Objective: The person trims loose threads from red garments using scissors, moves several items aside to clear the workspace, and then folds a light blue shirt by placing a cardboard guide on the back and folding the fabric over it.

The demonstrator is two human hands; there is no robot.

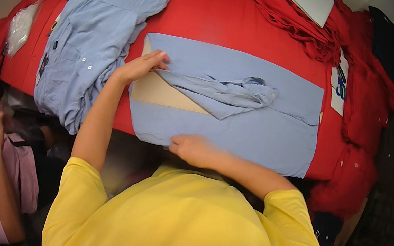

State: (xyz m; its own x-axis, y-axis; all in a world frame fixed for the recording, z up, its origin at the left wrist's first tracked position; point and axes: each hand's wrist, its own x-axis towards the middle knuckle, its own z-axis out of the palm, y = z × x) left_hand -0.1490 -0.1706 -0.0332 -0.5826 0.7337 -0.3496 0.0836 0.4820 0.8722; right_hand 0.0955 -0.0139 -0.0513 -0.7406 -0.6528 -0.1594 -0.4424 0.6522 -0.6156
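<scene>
A light blue shirt (269, 130) lies around a flat cream board (168, 94), which shows through a gap at the left. A bunched, twisted part of its cloth runs across the middle. My left hand (142, 68) is at the board's left end, fingers bent and closed on the pointed edge of that cloth. At the near edge, my right hand (195, 150) is curled against the shirt, slightly blurred; its fingers appear closed on the cloth, though their tips are partly hidden.
Another light blue shirt (89, 37) lies crumpled at left, hanging over the red-covered table's (204, 17) near edge. Red garments (306, 29) carry a white sheet (308, 1). Blue-handled scissors (341, 88) lie at right, a clear plastic bag (21, 28) at left. A person in pink (1, 168) is close at lower left.
</scene>
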